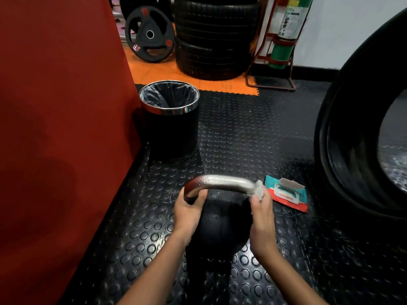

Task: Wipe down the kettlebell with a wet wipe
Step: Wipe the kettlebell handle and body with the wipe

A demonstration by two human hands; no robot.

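A black kettlebell (222,227) with a silver handle stands on the studded black rubber floor in the lower middle of the head view. My left hand (189,212) grips the left end of the handle. My right hand (262,214) wraps a white wet wipe (259,191) around the handle's right end. The body of the kettlebell sits between my two wrists. An open teal and red pack of wet wipes (286,194) lies on the floor just right of the kettlebell.
A black bin with a chrome rim and liner (169,119) stands behind the kettlebell by the red wall (55,128). A big tyre (352,150) leans at right. Stacked tyres (215,38), a weight plate (149,34) and a fire extinguisher (288,29) stand farther back.
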